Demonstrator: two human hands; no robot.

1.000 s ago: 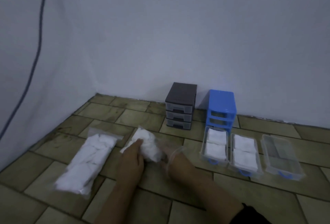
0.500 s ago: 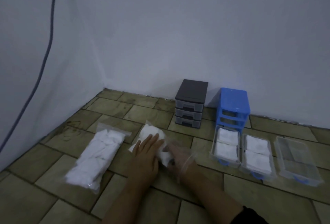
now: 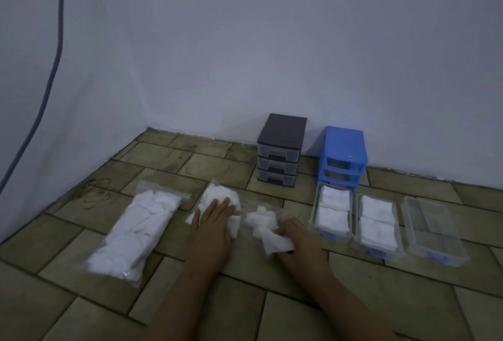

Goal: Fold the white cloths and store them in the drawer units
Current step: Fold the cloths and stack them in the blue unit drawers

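Observation:
My left hand (image 3: 213, 222) lies flat with straight fingers on a clear bag of white cloths (image 3: 217, 199) on the floor. My right hand (image 3: 298, 237) grips a crumpled white cloth (image 3: 265, 227), which hangs out of the bag's open end. A blue drawer unit (image 3: 344, 150) stands by the wall with its slots empty. Its three clear drawers sit on the floor in front: the left drawer (image 3: 313, 218) and the middle drawer (image 3: 355, 231) hold folded white cloths, and the right drawer (image 3: 432, 226) holds nothing.
A dark grey drawer unit (image 3: 280, 150) with three closed drawers stands left of the blue one. A second, full bag of white cloths (image 3: 138, 229) lies at the left on the tiled floor (image 3: 272, 313). A grey cable (image 3: 51, 68) hangs down the left wall.
My right hand has come out of the bag to the right, drawing one white cloth with it. My left hand has flattened on the bag.

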